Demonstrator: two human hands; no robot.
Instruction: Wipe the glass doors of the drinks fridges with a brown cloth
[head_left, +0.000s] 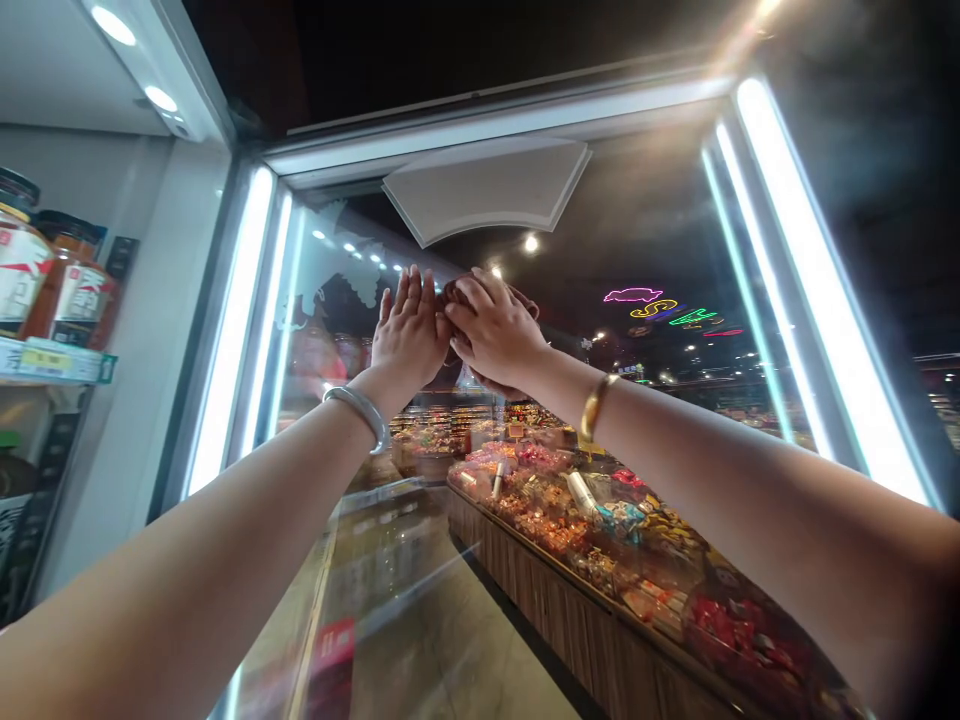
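Both my arms reach up and forward to a glass pane (645, 240) framed by bright light strips. My left hand (411, 335) lies with its fingers stretched out and pointing up against the glass, and holds nothing. Close beside it, my right hand (499, 330) presses a dark brown cloth (527, 303) to the pane. Much of the cloth is hidden under that hand. On the left wrist sits a pale bangle (364, 415), and a gold-coloured bangle (595, 408) is on the right one.
Lit strips (229, 330) run up the left side, more (832, 300) up the right. A white fan-shaped panel (491, 185) shows above the hands. Jars (75, 290) stand on a shelf at left. Through the glass appears a long wood-sided counter (555, 610) heaped with wrapped goods.
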